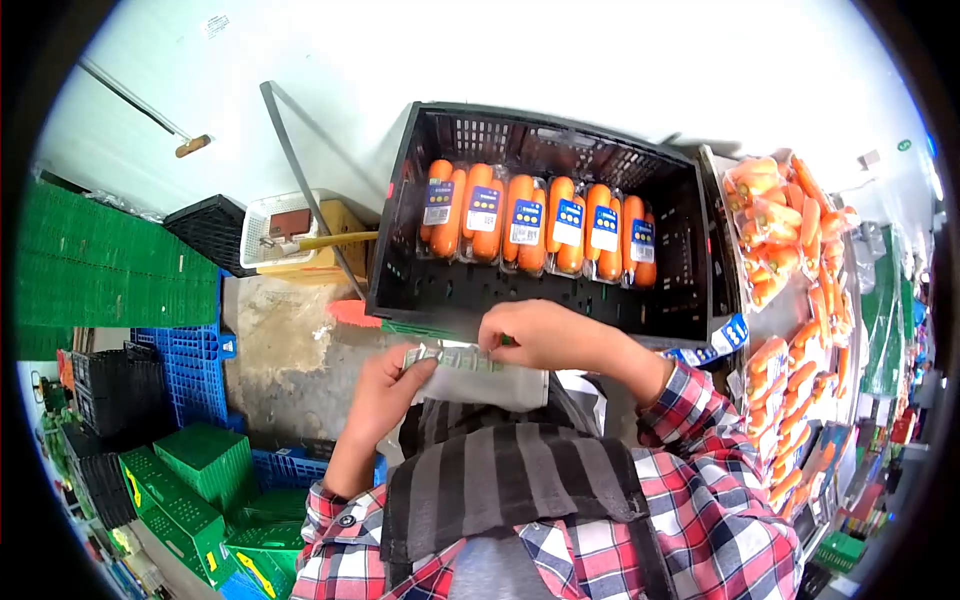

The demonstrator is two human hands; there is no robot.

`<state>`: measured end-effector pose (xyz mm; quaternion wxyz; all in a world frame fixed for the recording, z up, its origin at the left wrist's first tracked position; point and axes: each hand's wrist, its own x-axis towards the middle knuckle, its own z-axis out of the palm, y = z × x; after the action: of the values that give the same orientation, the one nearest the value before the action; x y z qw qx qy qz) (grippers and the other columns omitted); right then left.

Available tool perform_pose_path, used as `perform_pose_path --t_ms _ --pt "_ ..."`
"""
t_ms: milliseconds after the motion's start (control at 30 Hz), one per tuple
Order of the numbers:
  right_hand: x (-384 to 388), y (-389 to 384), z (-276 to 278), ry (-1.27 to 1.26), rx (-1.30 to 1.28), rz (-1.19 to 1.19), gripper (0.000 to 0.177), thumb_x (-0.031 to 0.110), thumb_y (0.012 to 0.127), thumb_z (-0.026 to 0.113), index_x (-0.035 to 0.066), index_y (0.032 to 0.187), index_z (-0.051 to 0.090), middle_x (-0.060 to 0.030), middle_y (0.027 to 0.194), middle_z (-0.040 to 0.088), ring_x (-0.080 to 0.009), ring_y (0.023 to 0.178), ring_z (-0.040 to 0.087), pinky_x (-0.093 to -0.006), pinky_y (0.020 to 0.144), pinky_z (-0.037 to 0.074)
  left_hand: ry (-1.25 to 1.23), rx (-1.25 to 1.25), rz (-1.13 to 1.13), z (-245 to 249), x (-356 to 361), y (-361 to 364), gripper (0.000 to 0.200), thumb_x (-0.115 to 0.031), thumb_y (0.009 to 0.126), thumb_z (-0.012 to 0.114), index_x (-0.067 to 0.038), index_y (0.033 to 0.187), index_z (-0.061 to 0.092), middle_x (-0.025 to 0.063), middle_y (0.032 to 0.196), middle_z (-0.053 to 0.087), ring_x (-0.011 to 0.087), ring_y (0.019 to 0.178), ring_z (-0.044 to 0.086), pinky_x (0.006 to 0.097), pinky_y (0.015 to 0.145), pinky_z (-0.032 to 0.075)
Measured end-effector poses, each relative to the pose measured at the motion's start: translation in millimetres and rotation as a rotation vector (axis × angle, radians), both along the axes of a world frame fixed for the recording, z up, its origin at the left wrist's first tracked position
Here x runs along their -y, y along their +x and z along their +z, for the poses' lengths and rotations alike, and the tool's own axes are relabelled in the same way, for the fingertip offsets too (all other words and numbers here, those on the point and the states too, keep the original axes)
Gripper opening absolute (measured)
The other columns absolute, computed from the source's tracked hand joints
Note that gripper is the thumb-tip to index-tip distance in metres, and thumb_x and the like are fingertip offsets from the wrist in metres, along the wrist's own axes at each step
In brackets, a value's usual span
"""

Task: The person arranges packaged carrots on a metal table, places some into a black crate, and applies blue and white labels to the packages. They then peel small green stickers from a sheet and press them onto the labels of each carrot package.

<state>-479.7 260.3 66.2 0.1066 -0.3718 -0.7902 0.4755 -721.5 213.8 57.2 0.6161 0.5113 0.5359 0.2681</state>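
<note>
Head view looks down on both hands, held close in front of the chest above a dark striped apron (500,480) and a red plaid shirt (700,500). The left hand (385,385) is closed on the left end of a strip of labels (452,357), thumb on top and fingers curled beneath, so the strip lies roughly level between the two hands. The right hand (540,335) reaches in from the plaid-sleeved arm and pinches the strip toward its right end, fingertips pressed together on its upper edge. Whether it has one label or the whole strip cannot be told. A pale grey sheet (495,388) sits just under the strip, and whether the two are joined is unclear. Just beyond the hands stands a black crate (400,200), open toward the person. Inside it, packs of carrots (540,220) stand side by side in one row against the far wall, each with a blue label on its front. More bagged carrots (790,250) are heaped to the right of the crate, near its side wall. On the left, well apart from the hands, are green crates (100,260), blue crates (195,360) and a white basket (275,225) resting on a yellow box (335,245).
</note>
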Motion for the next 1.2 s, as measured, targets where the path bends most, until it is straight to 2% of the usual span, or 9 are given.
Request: perform_pose_path --t_ms 133,267,500,533,667,833,1033,1133,1200 --pt "-14.1 14.3 -19.8 -0.103 -0.124 0.062 0.019 0.017 0.079 0.062 0.004 0.091 0.057 -0.0103 0.088 0.060 -0.0231 0.078 0.060 -0.0327 0.069 0.048 -0.038 0.019 0.083 -3.4 -3.5 16.8 0.011 -0.008 0.087 0.057 0.001 0.092 0.060 -0.0078 0.072 0.052 0.0009 0.068 0.042 0.0183 0.058 0.036" --pt "-23.7 15.4 -36.8 -0.141 -0.131 0.205 0.016 0.017 0.080 0.061 0.004 0.087 0.055 -0.0108 0.084 0.056 -0.0256 0.077 0.058 -0.0342 0.067 0.047 -0.109 -0.030 0.110 -7.6 1.2 18.9 0.011 -0.008 0.087 0.058 0.001 0.092 0.062 -0.0062 0.075 0.056 0.0016 0.069 0.045 0.0181 0.061 0.038" --pt "-21.8 -2.0 -44.3 -0.016 -0.210 0.061 0.012 0.011 0.076 0.058 0.003 0.082 0.052 -0.0135 0.088 0.054 -0.0326 0.082 0.055 -0.0372 0.070 0.046 -0.261 0.020 0.210 -23.7 -15.8 -1.1 0.013 -0.010 0.085 0.058 0.001 0.091 0.062 -0.0027 0.079 0.060 0.0036 0.069 0.051 0.0199 0.062 0.041" --pt "-22.0 -4.7 -46.8 0.064 -0.250 0.013 0.011 0.011 0.078 0.060 0.004 0.083 0.053 -0.0088 0.083 0.057 -0.0252 0.075 0.058 -0.0342 0.065 0.046 -0.267 0.033 0.229 -28.6 -19.0 -4.8 0.013 -0.010 0.086 0.057 0.001 0.091 0.062 -0.0034 0.080 0.060 0.0032 0.070 0.050 0.0198 0.062 0.041" --pt "-47.4 -3.1 -59.0 -0.620 -0.516 -0.590 0.012 0.012 0.082 0.061 0.006 0.089 0.053 -0.0007 0.072 0.056 -0.0070 0.061 0.054 -0.0223 0.052 0.044 -0.263 0.108 0.303 -35.9 -30.1 -25.5 0.015 -0.011 0.086 0.056 0.001 0.093 0.062 -0.0014 0.082 0.062 0.0051 0.071 0.054 0.0208 0.063 0.043" --pt "-125.3 12.6 -174.6 -0.759 -0.583 -1.086 0.024 0.021 0.081 0.063 0.000 0.089 0.055 -0.0025 0.063 0.051 -0.0103 0.047 0.046 -0.0248 0.041 0.037 -0.297 0.212 0.401 -37.4 -28.9 -46.6 0.015 -0.009 0.086 0.055 0.000 0.095 0.063 0.0002 0.083 0.064 0.0072 0.072 0.056 0.0217 0.066 0.044" --pt "-204.3 -6.2 -233.0 -0.438 -0.279 -1.355 0.028 0.024 0.075 0.066 -0.002 0.081 0.059 -0.0061 0.061 0.054 -0.0140 0.046 0.049 -0.0278 0.038 0.037 -0.458 0.142 0.478 -36.6 -22.0 -74.2 0.013 -0.005 0.084 0.057 0.001 0.093 0.062 0.0009 0.082 0.064 0.0060 0.071 0.055 0.0211 0.066 0.044" --pt "-227.3 0.5 -296.2 -0.231 -0.087 -1.325 0.031 0.026 0.074 0.067 -0.004 0.083 0.060 -0.0091 0.064 0.057 -0.0142 0.048 0.052 -0.0281 0.039 0.039 -0.505 0.089 0.513 -32.5 -27.2 -80.2 0.010 -0.004 0.083 0.059 0.002 0.091 0.062 0.0001 0.080 0.063 0.0042 0.069 0.052 0.0203 0.063 0.041" --pt "-232.9 4.9 -322.4 -0.051 0.147 -1.293 0.039 0.031 0.072 0.069 -0.005 0.085 0.060 -0.0138 0.071 0.060 -0.0214 0.059 0.059 -0.0327 0.049 0.044 -0.497 0.108 0.524 -33.5 -28.5 -84.0 0.010 -0.003 0.083 0.059 0.002 0.091 0.062 -0.0002 0.079 0.062 0.0041 0.069 0.052 0.0200 0.062 0.041"
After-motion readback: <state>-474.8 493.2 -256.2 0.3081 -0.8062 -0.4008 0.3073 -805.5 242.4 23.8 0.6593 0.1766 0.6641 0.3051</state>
